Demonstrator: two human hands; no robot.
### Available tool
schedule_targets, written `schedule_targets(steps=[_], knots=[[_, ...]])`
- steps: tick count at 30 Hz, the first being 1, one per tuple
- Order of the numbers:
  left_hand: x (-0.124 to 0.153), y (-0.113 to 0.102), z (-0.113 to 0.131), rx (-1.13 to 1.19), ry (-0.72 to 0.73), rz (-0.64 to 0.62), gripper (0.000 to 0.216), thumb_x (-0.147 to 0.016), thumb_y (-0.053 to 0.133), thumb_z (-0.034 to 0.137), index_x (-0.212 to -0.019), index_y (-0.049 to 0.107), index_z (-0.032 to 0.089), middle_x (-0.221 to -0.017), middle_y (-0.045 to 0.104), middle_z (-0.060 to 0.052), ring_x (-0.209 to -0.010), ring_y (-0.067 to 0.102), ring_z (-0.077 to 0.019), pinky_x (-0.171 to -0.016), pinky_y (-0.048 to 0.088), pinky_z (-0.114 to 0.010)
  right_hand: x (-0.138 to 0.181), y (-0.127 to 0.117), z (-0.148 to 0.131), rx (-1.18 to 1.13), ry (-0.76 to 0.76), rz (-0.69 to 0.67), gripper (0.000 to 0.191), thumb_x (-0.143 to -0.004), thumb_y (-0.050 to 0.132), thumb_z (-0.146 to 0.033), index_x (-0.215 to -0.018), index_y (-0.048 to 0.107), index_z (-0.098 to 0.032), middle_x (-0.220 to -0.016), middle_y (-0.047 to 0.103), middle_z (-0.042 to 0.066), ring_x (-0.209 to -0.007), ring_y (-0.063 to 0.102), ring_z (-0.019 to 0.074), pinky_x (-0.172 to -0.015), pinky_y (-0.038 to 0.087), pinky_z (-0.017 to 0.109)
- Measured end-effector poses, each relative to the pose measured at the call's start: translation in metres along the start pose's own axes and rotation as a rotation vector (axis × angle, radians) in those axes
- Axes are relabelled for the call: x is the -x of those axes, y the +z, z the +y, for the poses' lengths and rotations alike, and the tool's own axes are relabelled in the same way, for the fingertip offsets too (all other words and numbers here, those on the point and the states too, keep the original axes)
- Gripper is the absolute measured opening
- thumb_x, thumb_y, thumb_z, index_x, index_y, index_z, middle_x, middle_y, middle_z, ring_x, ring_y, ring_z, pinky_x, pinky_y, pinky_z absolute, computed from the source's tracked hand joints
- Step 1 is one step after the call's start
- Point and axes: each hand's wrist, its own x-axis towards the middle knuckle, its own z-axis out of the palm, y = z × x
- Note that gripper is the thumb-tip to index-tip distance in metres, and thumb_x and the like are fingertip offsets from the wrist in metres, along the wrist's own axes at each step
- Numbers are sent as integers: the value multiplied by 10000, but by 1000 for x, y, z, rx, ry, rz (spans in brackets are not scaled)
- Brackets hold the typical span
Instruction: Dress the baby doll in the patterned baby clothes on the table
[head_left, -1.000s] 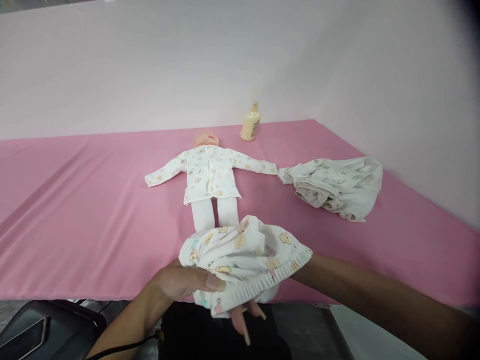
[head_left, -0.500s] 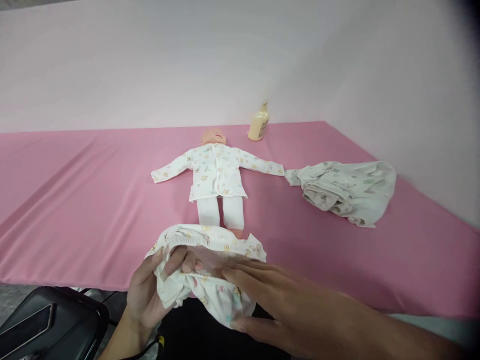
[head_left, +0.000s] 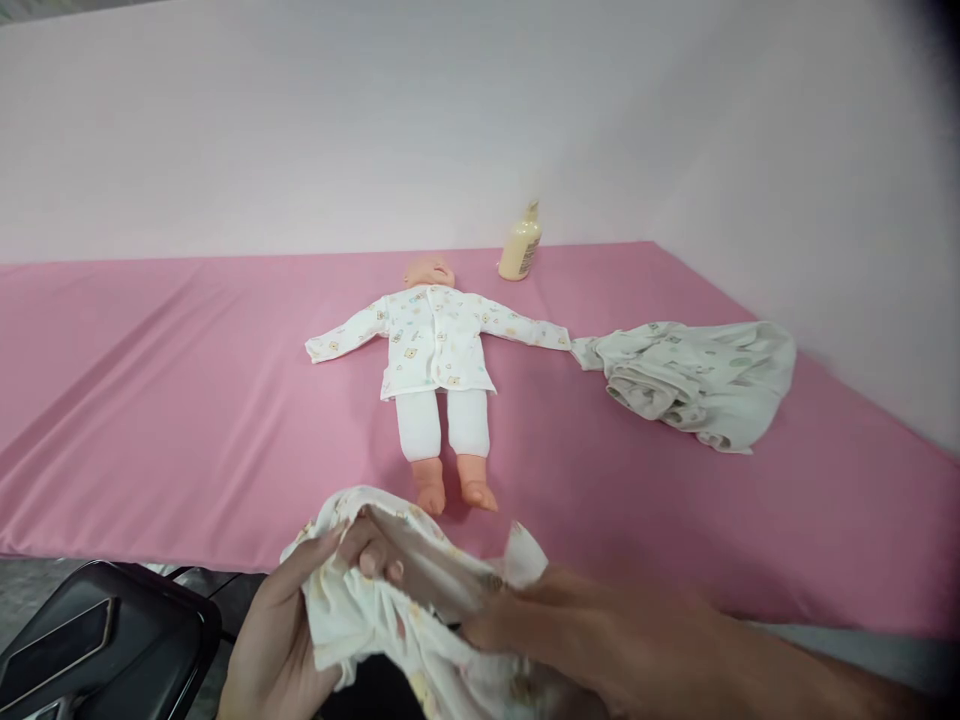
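Observation:
Printed white baby pants with a gathered waistband hang over the table's front edge, their opening spread wide. My left hand is closed on the waistband at the left, its fingers curled inside the opening. At the right side of the opening, my right hand touches the cloth; its fingers are partly hidden in the fabric and smeared by motion. Beyond the pants a baby doll lies on its back, feet towards me. It wears a printed white shirt and white leggings.
A pink cloth covers the table, which meets a pale wall at the back. A cream pump bottle stands near the doll's head. Bunched printed cloth touches the right sleeve. On a black chair at lower left lies a phone.
The pants have come down and towards me, uncovering the doll's feet. My right hand has turned and moved at the opening, its fingers now less visible. My left hand keeps its hold.

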Motion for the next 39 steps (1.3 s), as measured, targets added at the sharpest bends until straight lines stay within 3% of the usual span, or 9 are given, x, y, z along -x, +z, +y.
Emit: schedule_targets(steps=[3,9,12,16,20,24,29,33,39], knots=[[3,-4,-7,22,4,56,230,-909,524,116,-699,604,161,-690,612,-43,-681,648,-146,-725,572,-249,-2,6,5,-5,-7,0,375,-899,568,-435,-1222,609,-248,-937,704,41,-799,634,168,-697,489,245],[-15,-18,-12,-35,52,225,149,-900,560,109,-798,667,89,-765,669,-82,-745,691,-192,-767,585,-301,-29,0,29,114,92,191,272,-1000,409,-311,-1188,595,-246,-1011,674,36,-900,623,164,-765,494,274],[-19,-22,-13,-13,32,245,158,-904,556,114,-801,673,83,-773,681,-90,-790,707,-214,-795,585,-319,-44,-8,40,283,-21,272,238,-998,396,-209,-1104,609,-201,-1013,653,63,-934,605,175,-823,500,317],[-20,-21,-14,19,19,247,165,-910,540,104,-851,693,81,-810,706,-92,-782,720,-214,-815,587,-332,-62,-15,55,562,-145,331,266,-923,435,-51,-1091,607,-164,-1221,582,122,-1122,537,208,-962,466,392],[-21,-20,-15,-4,42,258,173,-900,540,87,-852,705,86,-798,718,-87,-766,725,-213,-822,587,-340,-79,-14,67,737,-216,307,320,-882,505,-53,-1164,599,-172,-1432,458,126,-1359,371,264,-1045,411,432],[-22,-23,-16,-6,54,264,164,-883,549,74,-831,705,89,-790,725,-82,-754,726,-212,-818,586,-336,-92,-9,72,869,-270,272,275,-878,511,-56,-1096,635,-168,-1438,476,111,-1432,290,293,-1078,385,461],[-23,-26,-15,1,42,226,168,-891,548,90,-850,711,85,-802,730,-85,-797,728,-216,-843,578,-333,-99,-10,67,972,-296,262,162,-909,512,-113,-899,660,-176,-1272,590,81,-1422,314,309,-1121,339,489],[-24,-33,-17,-11,44,213,155,-893,566,109,-878,718,82,-848,740,-94,-838,733,-228,-879,565,-338,-98,-20,58,1002,-303,234,202,-908,486,-78,-919,654,-190,-1210,618,60,-1379,375,292,-1105,351,483],[-23,-32,-21,-25,34,236,120,-868,625,171,-907,718,107,-875,746,-90,-893,730,-256,-913,545,-364,-95,-36,44,955,-331,210,288,-878,476,-20,-1017,645,-206,-1276,604,64,-1318,435,273,-1051,369,492]])
